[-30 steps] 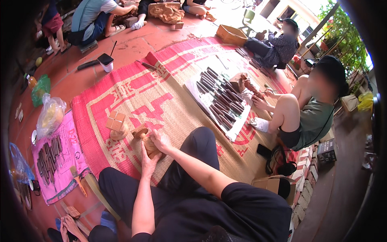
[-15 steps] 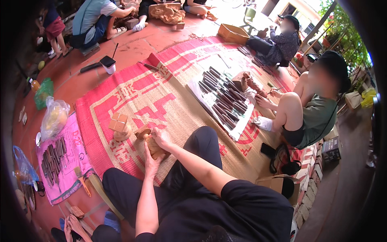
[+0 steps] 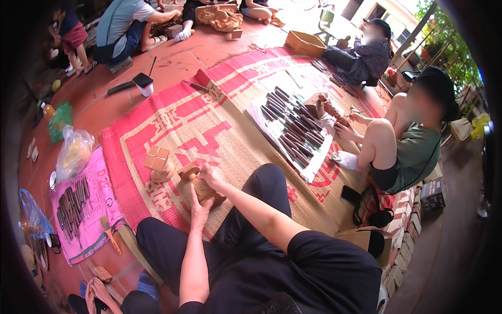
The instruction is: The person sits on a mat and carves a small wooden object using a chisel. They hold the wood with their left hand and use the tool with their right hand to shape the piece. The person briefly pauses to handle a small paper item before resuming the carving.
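Observation:
In front of my crossed legs, my left hand (image 3: 200,208) is wrapped round the lower part of a light-brown wooden carving (image 3: 205,193). Its upper end has a rounded knob and a flat, darker disc-like part (image 3: 189,171) pointing left. My right hand (image 3: 213,177) is closed against the top of the carving, its fingers bent. Whatever those fingers pinch, if anything, is too small and hidden to name. Left of the hands, a square wooden block (image 3: 156,158) scored with crossing lines rests on a round wooden piece (image 3: 163,174) on the mat.
A patterned red and straw mat (image 3: 235,141) spreads ahead. Dark-handled carving tools (image 3: 294,123) lie on a white cloth; more tools (image 3: 73,206) lie on a pink sack (image 3: 94,230) beside a brush (image 3: 111,235). A person (image 3: 413,141) sits at right, working on a brown carving (image 3: 330,109).
My right hand has shifted slightly up along the carving's top. The left hand keeps its grip, and the whole view has moved a little.

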The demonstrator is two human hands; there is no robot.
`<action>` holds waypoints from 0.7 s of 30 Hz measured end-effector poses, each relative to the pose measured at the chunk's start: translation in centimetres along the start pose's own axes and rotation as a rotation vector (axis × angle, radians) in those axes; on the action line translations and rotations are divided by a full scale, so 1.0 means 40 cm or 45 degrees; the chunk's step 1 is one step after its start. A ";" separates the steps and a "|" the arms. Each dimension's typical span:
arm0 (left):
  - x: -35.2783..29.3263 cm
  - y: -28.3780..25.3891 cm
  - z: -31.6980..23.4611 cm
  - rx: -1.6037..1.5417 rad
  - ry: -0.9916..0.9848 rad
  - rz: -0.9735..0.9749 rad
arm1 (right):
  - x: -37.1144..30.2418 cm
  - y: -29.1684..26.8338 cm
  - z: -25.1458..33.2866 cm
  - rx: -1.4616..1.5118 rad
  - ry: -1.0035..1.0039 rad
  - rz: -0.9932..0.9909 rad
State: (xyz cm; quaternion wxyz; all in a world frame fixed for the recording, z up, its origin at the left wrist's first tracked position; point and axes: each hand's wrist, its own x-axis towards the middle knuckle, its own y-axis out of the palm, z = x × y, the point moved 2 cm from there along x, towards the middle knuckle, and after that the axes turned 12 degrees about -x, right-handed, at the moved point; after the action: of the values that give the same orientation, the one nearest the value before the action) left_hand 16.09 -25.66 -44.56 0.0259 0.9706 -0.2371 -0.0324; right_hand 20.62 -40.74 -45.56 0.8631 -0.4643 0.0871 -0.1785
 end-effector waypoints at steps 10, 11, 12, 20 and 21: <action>0.003 0.003 0.015 -0.177 -0.076 0.035 | -0.041 0.011 -0.004 0.175 -0.002 -0.045; -0.001 0.008 -0.012 -0.163 -0.105 0.041 | -0.021 0.009 -0.005 0.172 -0.001 -0.043; -0.002 0.011 -0.014 -0.175 -0.086 0.043 | -0.007 0.007 -0.007 0.169 0.001 -0.042; 0.000 -0.006 0.000 -0.198 -0.079 0.003 | -0.099 -0.055 0.038 0.165 -0.045 0.080; 0.000 -0.006 -0.002 -0.216 -0.084 0.000 | -0.090 -0.038 0.030 0.186 -0.027 0.021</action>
State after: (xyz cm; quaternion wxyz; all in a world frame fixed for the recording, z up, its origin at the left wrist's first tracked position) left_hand 16.19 -25.45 -44.50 0.1003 0.9633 -0.2341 -0.0843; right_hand 17.34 -39.19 -43.70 0.8970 -0.4014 0.0686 -0.1722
